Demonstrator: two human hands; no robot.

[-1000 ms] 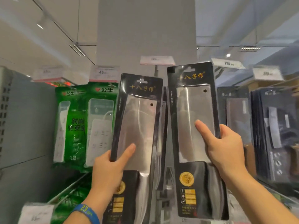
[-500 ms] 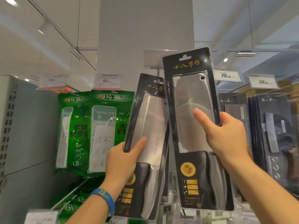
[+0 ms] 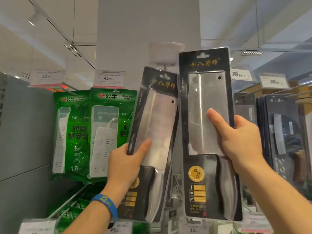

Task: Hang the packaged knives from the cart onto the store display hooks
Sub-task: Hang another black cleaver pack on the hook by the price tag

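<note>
Moved: left black-carded steel cleaver pack point(image 3: 155, 129) has risen and tilted, now just below the white price tag point(image 3: 166, 48).
Hands: left hand point(image 3: 125, 164) grips it; right hand point(image 3: 239, 141) grips the second black-carded cleaver pack point(image 3: 204, 98), right of the tag.
Risk: tilted hang slot point(image 3: 164, 76) could miss; overlapping packs may snag.

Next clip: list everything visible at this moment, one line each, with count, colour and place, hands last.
Left cleaver pack: one, black card, steel blade, centre, tilted.
Right cleaver pack: one, black card, steel blade, right of centre, roughly upright.
Power strip packs: two plainly shown, green, hanging left of the cleavers.
Dark knife packs: count unclear, black, hanging far right.
Price tags: at least six, white, above and below the goods.
Pillar: one, grey, behind centre.
Wristband: one, blue, left wrist.
Left hand: one, grips left cleaver pack's left edge.
Right hand: one, grips right cleaver pack's right edge.
</note>
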